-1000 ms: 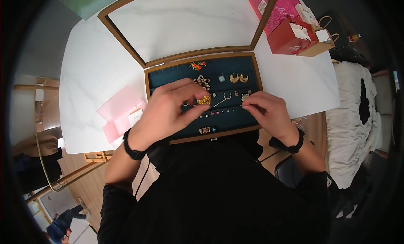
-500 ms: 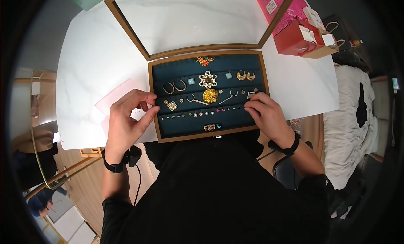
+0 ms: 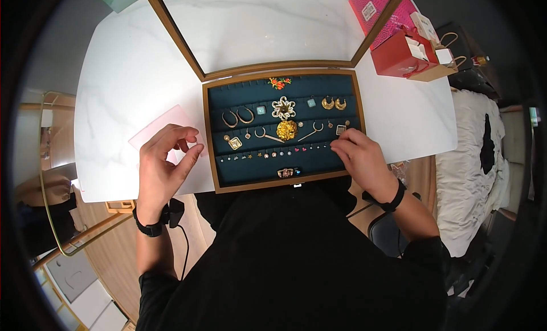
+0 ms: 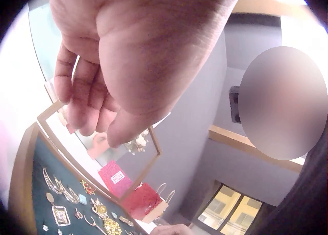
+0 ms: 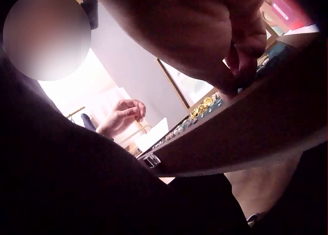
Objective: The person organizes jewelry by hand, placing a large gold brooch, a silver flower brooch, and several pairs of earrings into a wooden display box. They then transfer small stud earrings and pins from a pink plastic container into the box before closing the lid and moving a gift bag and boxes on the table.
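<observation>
A wooden jewellery case [image 3: 213, 168] stands with its glass-framed lid [image 3: 188, 49] raised and dark teal lining inside. Several rows of earrings and brooches fill it, among them a gold flower brooch [image 3: 286, 130], a silver flower brooch [image 3: 283, 108] and crescent earrings [image 3: 327, 103]. To the left of the case hovers my left hand [image 3: 162, 168], empty, fingers loosely bent and thumb apart from them. Over the front right corner is my right hand [image 3: 364, 163], fingers loosely bent, fingertips just below a square drop earring [image 3: 341, 130]. In the right wrist view its fingertips overlap the teal lining.
Behind my left hand lies a pink folder-like box [image 3: 156, 127] on the white table [image 3: 122, 86]. At the back right stand a red gift bag [image 3: 399, 54], a brown paper bag [image 3: 436, 73] and a pink patterned package [image 3: 382, 14]. A white-covered bed [image 3: 470, 183] is beyond the table's right side.
My left hand has withdrawn from above the gold flower brooch to the left, outside the case, uncovering the left rows. My right hand has stayed near the front right corner.
</observation>
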A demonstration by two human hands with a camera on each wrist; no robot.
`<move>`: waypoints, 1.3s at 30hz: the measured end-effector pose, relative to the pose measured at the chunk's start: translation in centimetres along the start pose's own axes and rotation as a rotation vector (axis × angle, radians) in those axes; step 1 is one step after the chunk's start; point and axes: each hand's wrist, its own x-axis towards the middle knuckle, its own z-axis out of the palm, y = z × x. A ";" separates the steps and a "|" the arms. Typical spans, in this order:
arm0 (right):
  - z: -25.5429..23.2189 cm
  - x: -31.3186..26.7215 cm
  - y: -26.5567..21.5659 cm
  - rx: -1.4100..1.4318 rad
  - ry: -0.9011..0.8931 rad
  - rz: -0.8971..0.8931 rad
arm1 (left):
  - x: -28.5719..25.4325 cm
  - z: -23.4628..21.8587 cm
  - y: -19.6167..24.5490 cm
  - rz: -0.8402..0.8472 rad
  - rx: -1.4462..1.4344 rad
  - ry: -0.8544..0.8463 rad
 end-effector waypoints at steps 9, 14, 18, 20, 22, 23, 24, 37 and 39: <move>-0.6 -0.2 -1.6 -0.177 -0.016 -0.109 | -1.5 -2.1 -2.3 -0.088 0.026 0.068; -0.9 0.3 -2.7 -0.276 -0.013 -0.137 | -3.3 -4.0 -6.5 -0.110 0.159 0.168; -2.2 1.3 -4.4 -0.277 -0.016 -0.170 | -4.5 -3.9 -9.1 -0.129 0.252 0.145; -2.2 2.2 -5.8 -0.188 -0.023 -0.184 | -4.2 -2.9 -9.5 -0.012 0.254 0.089; -1.9 3.7 -7.5 -0.149 -0.050 -0.240 | -3.6 -2.1 -9.4 0.061 0.373 -0.034; -1.5 4.6 -8.4 -0.106 -0.070 -0.290 | -3.3 -1.4 -9.7 0.105 0.396 -0.040; -1.1 5.5 -9.2 -0.110 -0.072 -0.292 | -2.9 -1.0 -9.7 0.105 0.393 -0.036; 9.8 19.8 -15.8 0.070 -0.296 -0.556 | -1.8 0.6 -9.9 0.321 0.606 -0.141; 11.3 20.9 -15.7 0.042 -0.282 -0.564 | -2.0 0.4 -10.1 0.288 0.578 -0.145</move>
